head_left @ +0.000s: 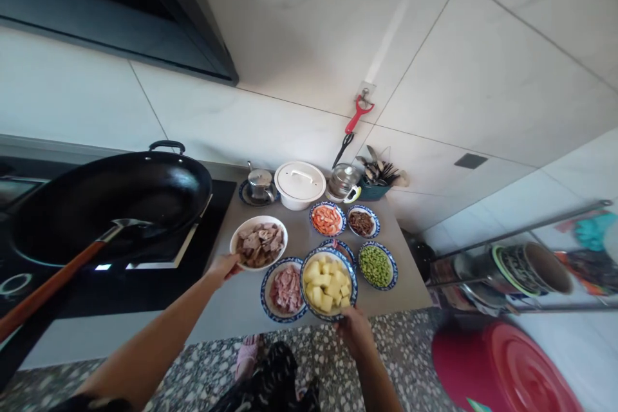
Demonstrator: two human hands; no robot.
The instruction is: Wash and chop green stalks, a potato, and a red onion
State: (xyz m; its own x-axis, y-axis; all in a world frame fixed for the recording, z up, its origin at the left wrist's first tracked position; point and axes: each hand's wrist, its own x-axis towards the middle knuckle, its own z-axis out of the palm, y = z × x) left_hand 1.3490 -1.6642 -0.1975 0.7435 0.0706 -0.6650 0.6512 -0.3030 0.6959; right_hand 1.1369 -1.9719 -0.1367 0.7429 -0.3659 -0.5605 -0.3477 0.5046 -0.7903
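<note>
Left hand (226, 269) pinching white bowl (240, 230) of meat (263, 241) by rim, over counter (219, 309) near wok (120, 187). Right hand (355, 331) gripping near rim of patterned bowl (316, 311) of yellow chunks (329, 282); can't tell from here if lifted. Looks like bowl-handling; next move calls for keeping both level.

smooth, glossy white bowl (241, 230)
</note>
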